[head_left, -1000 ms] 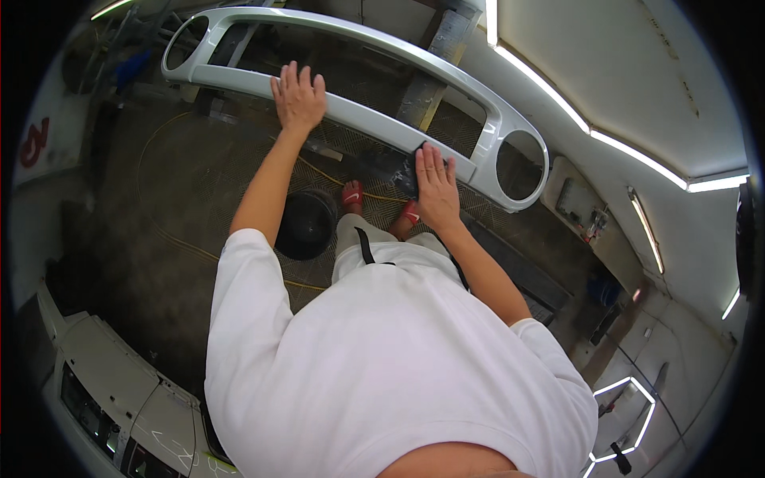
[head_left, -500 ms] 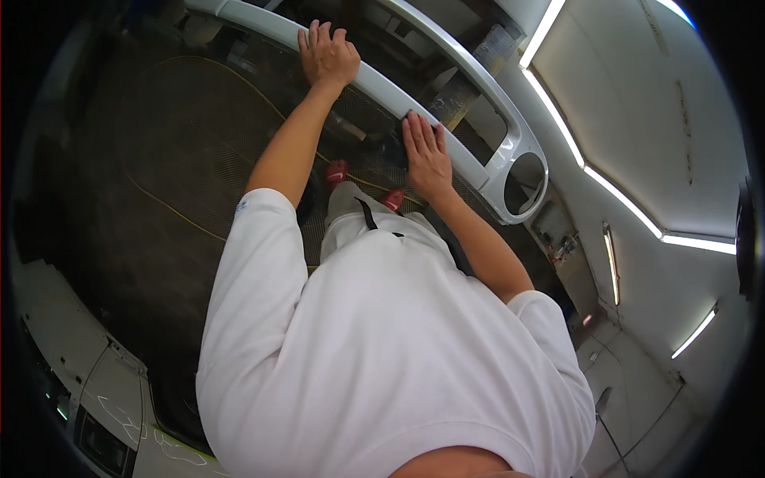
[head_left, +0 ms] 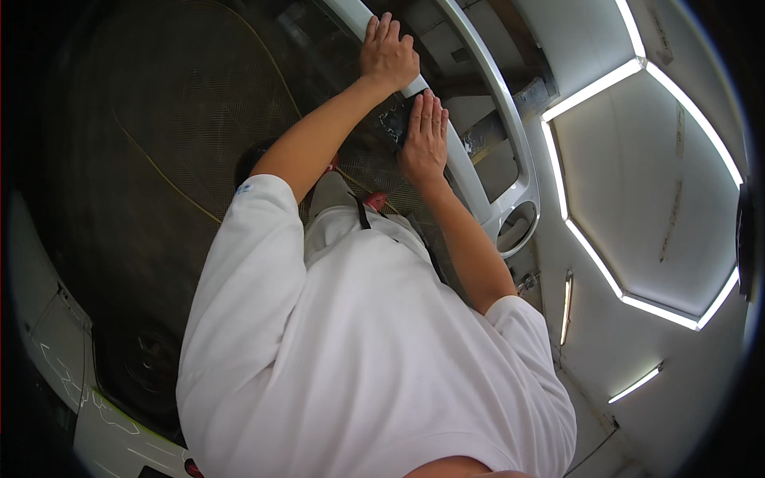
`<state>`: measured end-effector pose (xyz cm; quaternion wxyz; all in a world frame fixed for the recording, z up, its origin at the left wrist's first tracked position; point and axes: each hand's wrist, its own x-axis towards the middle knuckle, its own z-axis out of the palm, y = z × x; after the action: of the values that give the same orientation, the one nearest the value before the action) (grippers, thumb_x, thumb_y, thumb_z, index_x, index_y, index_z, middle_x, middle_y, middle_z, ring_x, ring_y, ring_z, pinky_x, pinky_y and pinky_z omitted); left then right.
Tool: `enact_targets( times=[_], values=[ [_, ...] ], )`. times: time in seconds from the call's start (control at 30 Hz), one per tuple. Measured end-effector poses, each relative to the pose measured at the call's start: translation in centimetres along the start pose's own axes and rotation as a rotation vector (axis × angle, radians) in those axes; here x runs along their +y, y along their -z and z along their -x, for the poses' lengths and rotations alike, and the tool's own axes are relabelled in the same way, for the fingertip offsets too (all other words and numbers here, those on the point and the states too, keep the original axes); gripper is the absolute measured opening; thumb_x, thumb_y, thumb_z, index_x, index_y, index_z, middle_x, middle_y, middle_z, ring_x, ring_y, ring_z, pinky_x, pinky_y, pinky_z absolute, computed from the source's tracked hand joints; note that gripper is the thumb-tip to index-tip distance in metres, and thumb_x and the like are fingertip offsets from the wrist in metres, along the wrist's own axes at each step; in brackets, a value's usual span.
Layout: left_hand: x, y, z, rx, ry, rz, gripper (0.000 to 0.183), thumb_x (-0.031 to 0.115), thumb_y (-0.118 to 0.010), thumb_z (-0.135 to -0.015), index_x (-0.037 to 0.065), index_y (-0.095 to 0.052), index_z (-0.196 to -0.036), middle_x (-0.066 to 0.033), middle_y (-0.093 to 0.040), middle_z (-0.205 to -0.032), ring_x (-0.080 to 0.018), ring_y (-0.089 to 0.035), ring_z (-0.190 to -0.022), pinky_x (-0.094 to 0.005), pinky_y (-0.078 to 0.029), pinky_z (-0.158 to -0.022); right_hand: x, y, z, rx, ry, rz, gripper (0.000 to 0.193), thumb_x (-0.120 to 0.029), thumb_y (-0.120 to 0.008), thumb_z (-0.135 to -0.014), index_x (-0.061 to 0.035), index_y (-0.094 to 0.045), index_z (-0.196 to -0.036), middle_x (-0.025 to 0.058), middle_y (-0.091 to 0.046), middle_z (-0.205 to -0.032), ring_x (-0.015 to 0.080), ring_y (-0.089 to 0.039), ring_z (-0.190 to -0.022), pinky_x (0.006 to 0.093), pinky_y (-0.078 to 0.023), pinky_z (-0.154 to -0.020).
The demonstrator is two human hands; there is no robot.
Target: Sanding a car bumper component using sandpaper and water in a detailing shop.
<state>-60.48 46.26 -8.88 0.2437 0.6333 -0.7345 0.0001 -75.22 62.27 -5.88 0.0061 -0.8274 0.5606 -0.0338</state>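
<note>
A long white bumper-like panel (head_left: 511, 113) with large openings runs slantwise across the upper middle, a round hole in its nearer end. My left hand (head_left: 389, 57) lies over its narrow lower bar, fingers bent across the edge. Closer to me, my right hand (head_left: 425, 142) presses on the same bar with its fingers straight and side by side. Its palm side is hidden, so I cannot tell if anything thin lies beneath it. A dark, shiny, crinkled patch (head_left: 392, 123) shows just left of the right hand's fingers.
A yellow hose (head_left: 163, 173) trails over the dark grated floor (head_left: 207, 103) near my red shoes (head_left: 376, 200). At lower left stands a light-coloured vehicle body (head_left: 111, 422) with drawn marks. Lit tubes (head_left: 594, 89) line the ceiling at right.
My view has turned, so the panel stands steeper in it. The left hand has slid along the bar toward the right hand, and the two are now close together.
</note>
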Motion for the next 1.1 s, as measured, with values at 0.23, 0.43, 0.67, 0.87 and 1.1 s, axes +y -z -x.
enact_targets(
  times=[0.23, 0.43, 0.67, 0.87, 1.1],
  values=[
    [-16.1, -0.1, -6.9, -0.009, 0.161, 0.006, 0.060, 0.036, -0.036, -0.106, -0.003, -0.047, -0.150, -0.0250, -0.026, -0.166, -0.0372, -0.017, -0.157, -0.0483, -0.012, -0.129, 5.9, 1.4, 14.8, -0.146, -0.122, -0.062, 0.089, -0.001, -0.063, -0.083, 0.0090, -0.017, -0.159, 0.0329, -0.023, -0.164, 0.0504, -0.022, -0.153, 0.0575, -0.016, -0.126],
    [-13.7, 0.2, -7.6, 0.074, 0.141, 0.051, 0.057, 0.034, -0.039, -0.106, -0.004, -0.050, -0.147, -0.0254, -0.029, -0.164, -0.0374, -0.020, -0.156, -0.0486, -0.014, -0.129, -1.1, 0.3, -4.6, 0.010, -0.018, -0.062, 0.087, -0.001, -0.059, -0.078, 0.0104, -0.023, -0.156, 0.0313, -0.027, -0.163, 0.0478, -0.025, -0.152, 0.0553, -0.018, -0.127],
    [-13.9, 0.0, -6.5, 0.009, 0.168, 0.170, 0.058, 0.036, -0.035, -0.109, -0.003, -0.048, -0.149, -0.0227, -0.028, -0.166, -0.0361, -0.018, -0.157, -0.0480, -0.012, -0.130, 2.9, 0.7, 1.3, -0.132, 0.049, 0.024, 0.079, -0.012, -0.058, -0.089, 0.0105, -0.024, -0.157, 0.0324, -0.027, -0.164, 0.0484, -0.026, -0.153, 0.0589, -0.019, -0.125],
    [-14.0, -1.0, -6.1, 0.228, 0.152, 0.021, 0.045, 0.035, -0.047, -0.103, 0.007, -0.067, -0.132, -0.0150, -0.047, -0.155, -0.0313, -0.032, -0.151, -0.0482, -0.017, -0.128, -0.2, 0.4, -3.7, -0.042, 0.110, -0.001, 0.075, -0.005, -0.054, -0.089, 0.0119, -0.024, -0.156, 0.0330, -0.028, -0.163, 0.0484, -0.026, -0.152, 0.0579, -0.019, -0.125],
    [-14.0, -0.1, -7.1, 0.089, 0.099, 0.051, 0.051, 0.039, -0.044, -0.106, 0.006, -0.059, -0.142, -0.0164, -0.040, -0.160, -0.0334, -0.030, -0.152, -0.0517, -0.020, -0.127, -2.6, -0.7, -11.0, -0.004, 0.186, 0.011, 0.067, -0.009, -0.045, -0.094, 0.0084, -0.028, -0.156, 0.0280, -0.027, -0.165, 0.0439, -0.027, -0.153, 0.0540, -0.021, -0.126]
  ],
)
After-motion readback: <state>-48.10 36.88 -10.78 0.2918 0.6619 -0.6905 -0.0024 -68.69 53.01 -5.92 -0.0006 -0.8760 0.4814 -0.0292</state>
